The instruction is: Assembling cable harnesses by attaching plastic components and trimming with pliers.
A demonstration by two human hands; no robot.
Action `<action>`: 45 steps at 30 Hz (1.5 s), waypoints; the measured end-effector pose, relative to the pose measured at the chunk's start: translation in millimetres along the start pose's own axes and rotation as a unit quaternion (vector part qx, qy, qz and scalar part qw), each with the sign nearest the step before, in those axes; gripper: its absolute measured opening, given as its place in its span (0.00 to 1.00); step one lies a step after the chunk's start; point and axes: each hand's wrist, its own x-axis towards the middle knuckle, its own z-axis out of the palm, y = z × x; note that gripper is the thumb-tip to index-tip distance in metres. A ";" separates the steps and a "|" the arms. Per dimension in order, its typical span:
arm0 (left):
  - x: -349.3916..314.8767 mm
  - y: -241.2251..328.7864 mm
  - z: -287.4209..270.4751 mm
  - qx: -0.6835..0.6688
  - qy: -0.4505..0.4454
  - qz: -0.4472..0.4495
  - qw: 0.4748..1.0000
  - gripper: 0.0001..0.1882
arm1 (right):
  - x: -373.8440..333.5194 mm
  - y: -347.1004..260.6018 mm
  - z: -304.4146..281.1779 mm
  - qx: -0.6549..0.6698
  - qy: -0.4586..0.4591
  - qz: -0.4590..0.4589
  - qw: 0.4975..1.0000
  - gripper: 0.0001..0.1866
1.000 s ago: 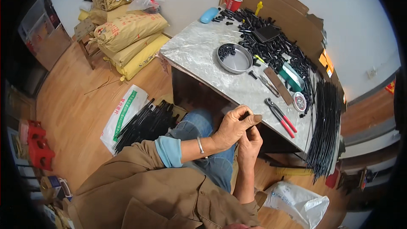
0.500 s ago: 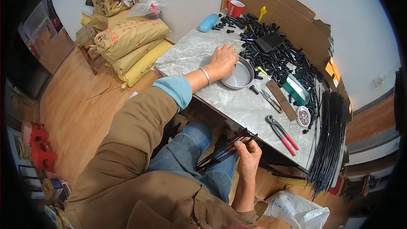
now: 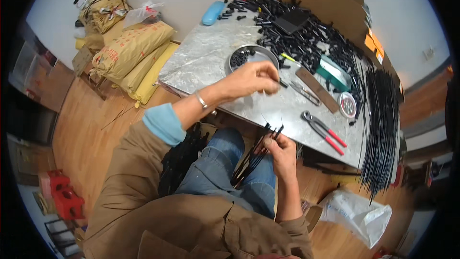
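My left hand (image 3: 256, 79) is raised over the table's near edge, in front of a round metal dish (image 3: 278, 63). Its thumb and fingers are pinched together; anything between them is too small to make out. Inside the dish, small black parts (image 3: 238, 58) lie at the left side. Lower, above my lap, my right hand (image 3: 283, 156) grips a bundle of thin black rods (image 3: 247, 167). Black end pieces top the bundle, and thin wire tips stick up from it. A short black part (image 3: 283, 84) lies just beyond my left fingertips.
Black bolt-like parts (image 3: 311, 36) heap across the table's back, around a dark flat device (image 3: 291, 20). Red-handled pincers (image 3: 323, 132), tweezers-like metal tool (image 3: 306, 93), brown bar (image 3: 316, 89), green box (image 3: 334, 73) and small white tub (image 3: 347, 104) lie right. Long black rods (image 3: 380, 129) hang over the edge.
My left hand has come back from over the dish toward my right hand, uncovering the black parts inside. My right hand keeps its hold on the rods. The whole view has shifted.
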 end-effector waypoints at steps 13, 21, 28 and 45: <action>-75.3 -32.3 58.6 -0.404 -0.012 -0.144 0.903 0.18 | -15.8 -2.9 12.2 0.075 -0.015 0.034 0.997 0.09; -83.3 -31.6 60.4 -0.366 0.059 -0.144 0.917 0.12 | -18.7 -0.7 13.6 0.036 -0.017 0.016 0.999 0.11; -81.4 -32.1 61.5 -0.341 0.052 -0.134 0.929 0.09 | -13.8 3.0 13.0 0.058 -0.005 0.021 0.998 0.10; -81.5 -34.1 73.2 -0.146 0.053 0.024 0.988 0.15 | -21.2 -2.3 12.7 0.076 0.054 0.022 0.995 0.10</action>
